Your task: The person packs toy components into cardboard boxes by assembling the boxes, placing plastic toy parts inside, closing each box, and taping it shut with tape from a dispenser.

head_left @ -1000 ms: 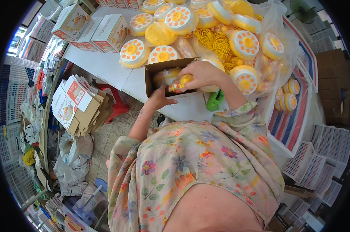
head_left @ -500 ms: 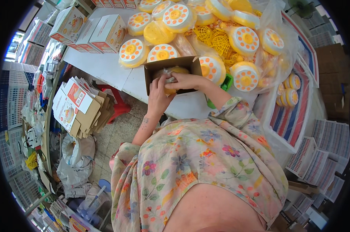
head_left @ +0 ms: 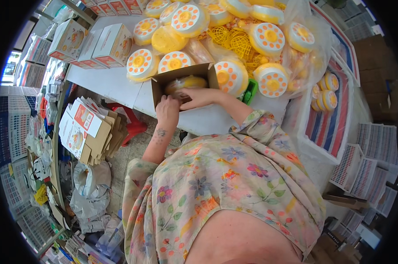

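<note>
An open brown cardboard box (head_left: 211, 75) sits at the near edge of the table in front of me. Inside it lies a round yellow thing (head_left: 194, 82) wrapped in clear plastic. My left hand (head_left: 167, 110) is at the box's near left corner, its fingers bent over the near edge. From the right, my right hand (head_left: 201, 97) reaches across the opening, fingers stretched toward the left hand, below the wrapped thing. The fingertips of both hands are partly hidden in the box's shadow.
Several yellow-and-white round toys (head_left: 269, 39) with orange dots are heaped behind the box. A green tool (head_left: 250, 91) lies right of it. Printed cartons (head_left: 113, 44) stand at the far left. Flattened cartons (head_left: 87, 132) are stacked over a red stool (head_left: 135, 127). A striped-lined bin (head_left: 326, 127) is at right.
Both hands have drawn back from the wrapped thing to the near edge of the box, uncovering more of it. The view has shifted slightly.
</note>
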`<action>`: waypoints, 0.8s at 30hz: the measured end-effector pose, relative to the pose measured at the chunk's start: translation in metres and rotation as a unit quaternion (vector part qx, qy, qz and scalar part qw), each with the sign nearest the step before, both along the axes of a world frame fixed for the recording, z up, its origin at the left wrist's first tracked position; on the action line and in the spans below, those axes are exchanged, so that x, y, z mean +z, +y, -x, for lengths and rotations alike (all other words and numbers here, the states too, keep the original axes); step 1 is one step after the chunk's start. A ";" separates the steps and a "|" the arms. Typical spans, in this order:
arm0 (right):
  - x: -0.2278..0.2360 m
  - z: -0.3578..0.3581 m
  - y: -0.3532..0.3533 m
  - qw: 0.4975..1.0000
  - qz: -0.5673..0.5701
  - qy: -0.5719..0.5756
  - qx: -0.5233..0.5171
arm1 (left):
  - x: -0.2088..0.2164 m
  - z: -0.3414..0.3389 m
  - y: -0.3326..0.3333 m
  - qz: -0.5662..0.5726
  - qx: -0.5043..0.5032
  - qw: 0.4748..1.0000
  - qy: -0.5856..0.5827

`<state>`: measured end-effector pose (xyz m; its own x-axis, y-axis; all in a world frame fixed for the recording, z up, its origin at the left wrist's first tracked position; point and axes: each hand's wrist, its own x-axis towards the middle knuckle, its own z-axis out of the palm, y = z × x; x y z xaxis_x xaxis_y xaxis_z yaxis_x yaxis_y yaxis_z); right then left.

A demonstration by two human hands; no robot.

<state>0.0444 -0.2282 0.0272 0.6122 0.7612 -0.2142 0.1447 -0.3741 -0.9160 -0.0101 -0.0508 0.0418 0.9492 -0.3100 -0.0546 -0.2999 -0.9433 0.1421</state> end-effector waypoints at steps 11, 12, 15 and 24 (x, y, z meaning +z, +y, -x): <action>0.082 -0.052 -0.137 0.947 -0.135 0.030 -0.291 | 0.012 0.007 0.004 0.049 -0.035 0.988 -0.144; 0.055 -0.076 -0.159 0.923 -0.111 -0.003 -0.368 | 0.019 0.010 0.000 0.049 -0.039 0.988 -0.144; -0.027 -0.138 -0.218 0.856 0.091 -0.153 -0.485 | 0.036 0.020 -0.011 0.123 -0.073 0.976 -0.163; -0.099 -0.176 -0.215 0.735 0.374 -0.467 -0.318 | 0.018 0.038 0.000 0.145 -0.041 0.987 -0.061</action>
<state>0.2206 -0.4431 -0.0714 0.9394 0.1409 0.3126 0.1581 -0.9870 -0.0302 -0.0480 -0.0506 0.0602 0.9146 -0.3711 0.1607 -0.4044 -0.8405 0.3606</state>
